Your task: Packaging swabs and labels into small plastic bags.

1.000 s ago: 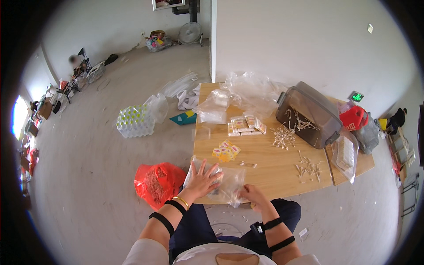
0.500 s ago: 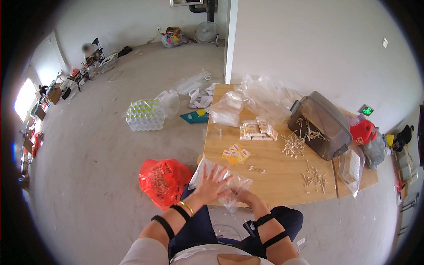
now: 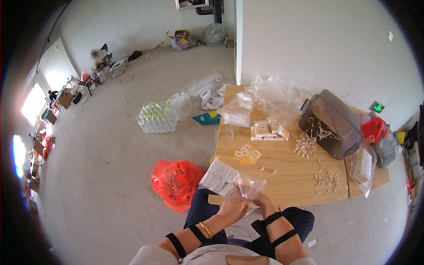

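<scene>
A clear plastic bag (image 3: 219, 177) with white packs inside lies at the table's near left corner, above my lap. My left hand (image 3: 235, 208) is closed on the bag's loose near end. Close beside it, my right hand (image 3: 255, 195) grips the same crumpled film; its fingertips are partly hidden behind the plastic. Beyond the bag lie several yellow-and-white cards (image 3: 248, 155). A few cotton swabs (image 3: 268, 169) rest on the wood to their right.
Small swab packs (image 3: 268, 130) sit farther back on the table (image 3: 282, 187). A grey bin (image 3: 333, 121) lies tipped, with a swab pile (image 3: 305, 145) at its mouth. More swabs (image 3: 327, 179) lie nearer. A red bag (image 3: 174, 183) stands on the floor at left, bottles (image 3: 157, 117) beyond.
My left hand has gone from spread flat on the bag to closed at its near end, beside my right hand. The white packs inside now show. The view has shifted slightly.
</scene>
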Available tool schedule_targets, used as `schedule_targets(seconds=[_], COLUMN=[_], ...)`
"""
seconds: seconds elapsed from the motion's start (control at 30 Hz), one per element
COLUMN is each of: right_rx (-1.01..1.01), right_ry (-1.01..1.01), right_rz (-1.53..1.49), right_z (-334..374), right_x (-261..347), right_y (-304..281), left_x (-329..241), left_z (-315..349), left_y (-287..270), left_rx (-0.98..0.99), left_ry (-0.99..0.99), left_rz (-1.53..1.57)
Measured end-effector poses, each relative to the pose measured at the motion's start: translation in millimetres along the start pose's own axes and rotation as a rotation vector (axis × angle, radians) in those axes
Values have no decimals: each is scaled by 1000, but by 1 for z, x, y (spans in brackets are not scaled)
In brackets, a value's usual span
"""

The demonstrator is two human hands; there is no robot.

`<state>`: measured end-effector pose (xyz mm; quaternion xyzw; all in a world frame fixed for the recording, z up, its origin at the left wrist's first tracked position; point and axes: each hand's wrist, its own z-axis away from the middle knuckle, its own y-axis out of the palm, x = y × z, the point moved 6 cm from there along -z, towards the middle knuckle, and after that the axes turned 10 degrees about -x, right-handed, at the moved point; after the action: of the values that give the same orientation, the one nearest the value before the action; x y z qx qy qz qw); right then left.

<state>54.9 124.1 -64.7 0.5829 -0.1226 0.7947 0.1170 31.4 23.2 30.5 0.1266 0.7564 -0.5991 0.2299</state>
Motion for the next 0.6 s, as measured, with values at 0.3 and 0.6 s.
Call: schedule_targets(seconds=[0.3,0.6], right_rx=[-275,-331], right_ry=[-150,-230], right_rz=[-294,42], right_z=[-5,-16], right_x=[-42,-42], right_y=[2,2], left_x=[4,-1], left_z=[7,3], left_y=[5,-2], left_rx=[7,26], left_ry=[98,129], left_rz=[62,97])
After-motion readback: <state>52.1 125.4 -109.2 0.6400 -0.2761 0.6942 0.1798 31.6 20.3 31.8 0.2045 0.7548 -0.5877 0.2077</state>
